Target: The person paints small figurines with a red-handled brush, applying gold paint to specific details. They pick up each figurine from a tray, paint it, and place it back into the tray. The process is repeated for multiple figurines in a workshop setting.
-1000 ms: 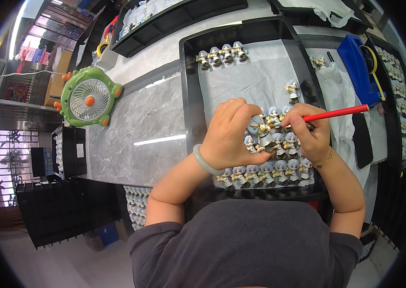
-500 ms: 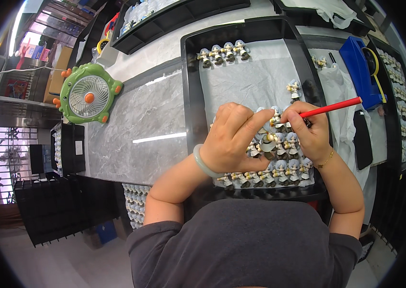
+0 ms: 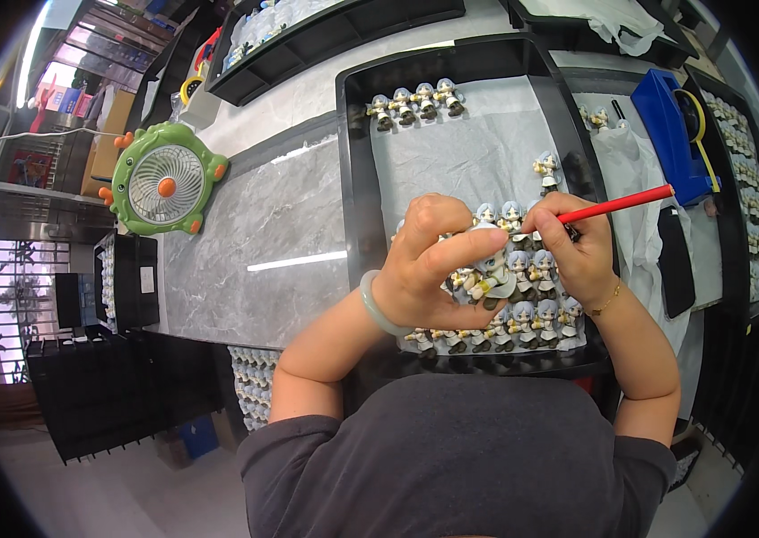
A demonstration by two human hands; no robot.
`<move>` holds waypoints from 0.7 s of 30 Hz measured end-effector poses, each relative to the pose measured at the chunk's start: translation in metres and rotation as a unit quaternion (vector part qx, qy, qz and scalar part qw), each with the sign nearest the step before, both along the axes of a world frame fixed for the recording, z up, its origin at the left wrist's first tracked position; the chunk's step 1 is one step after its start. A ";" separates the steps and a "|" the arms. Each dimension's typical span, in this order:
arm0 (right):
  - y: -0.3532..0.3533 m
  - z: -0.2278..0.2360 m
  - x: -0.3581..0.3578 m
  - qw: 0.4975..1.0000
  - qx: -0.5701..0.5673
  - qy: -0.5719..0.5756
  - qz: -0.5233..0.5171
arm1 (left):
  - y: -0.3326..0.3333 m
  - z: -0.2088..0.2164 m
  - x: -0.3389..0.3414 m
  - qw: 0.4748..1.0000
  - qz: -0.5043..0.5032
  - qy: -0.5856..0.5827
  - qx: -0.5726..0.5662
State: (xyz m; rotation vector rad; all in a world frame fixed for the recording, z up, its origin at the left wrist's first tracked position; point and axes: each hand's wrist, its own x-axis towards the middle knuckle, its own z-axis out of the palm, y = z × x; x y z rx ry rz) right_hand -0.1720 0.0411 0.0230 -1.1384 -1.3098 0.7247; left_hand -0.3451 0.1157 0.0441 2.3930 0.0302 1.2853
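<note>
My left hand (image 3: 438, 264) is closed on a small figurine (image 3: 492, 276) with pale hair and a white outfit, gripped between thumb and forefinger. A thin red-handled brush or pen (image 3: 617, 204) sits in the pinched fingers of my right hand (image 3: 572, 247); its tip points left, close to the held figurine, and I cannot tell whether it touches. Below and around both hands, rows of like figurines (image 3: 523, 325) stand in a black tray (image 3: 357, 179) lined with white sheet. One figurine (image 3: 546, 170) stands alone beyond my right hand, and several more (image 3: 415, 102) line the tray's far left corner.
A green animal-shaped fan (image 3: 167, 179) stands left on the grey marbled table (image 3: 263, 215). Right of the tray are a blue tape dispenser (image 3: 667, 134), a crumpled white plastic sheet (image 3: 635, 170) and a dark phone-like slab (image 3: 676, 260). Another figurine tray (image 3: 335, 43) lies at the far side.
The figurine in my left hand has turned and shows more of its front. My left forefinger has dropped slightly, and the brush or pen has shifted slightly left and down.
</note>
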 end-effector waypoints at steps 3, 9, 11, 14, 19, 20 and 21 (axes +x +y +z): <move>0.000 -0.001 0.000 1.000 0.004 0.004 0.000 | 0.001 -0.005 0.000 1.000 -0.007 -0.016 0.003; -0.002 0.001 -0.001 1.000 0.008 -0.012 -0.005 | -0.001 -0.011 0.002 0.995 -0.017 -0.024 -0.099; -0.004 0.002 -0.002 0.999 0.025 -0.028 0.005 | 0.006 -0.001 0.004 0.951 -0.081 -0.040 -0.295; -0.005 0.005 -0.002 0.996 0.031 -0.078 0.032 | 0.033 0.011 0.014 0.851 -0.022 -0.041 -0.523; -0.004 0.001 -0.010 0.980 0.125 -0.148 0.041 | 0.135 -0.027 0.068 0.948 0.207 0.218 -0.101; -0.005 0.002 -0.013 0.981 0.114 -0.151 0.039 | 0.148 -0.040 0.079 0.946 0.223 0.233 -0.038; -0.006 0.001 -0.015 0.978 0.128 -0.163 0.042 | 0.158 -0.055 0.087 0.939 0.237 0.248 0.022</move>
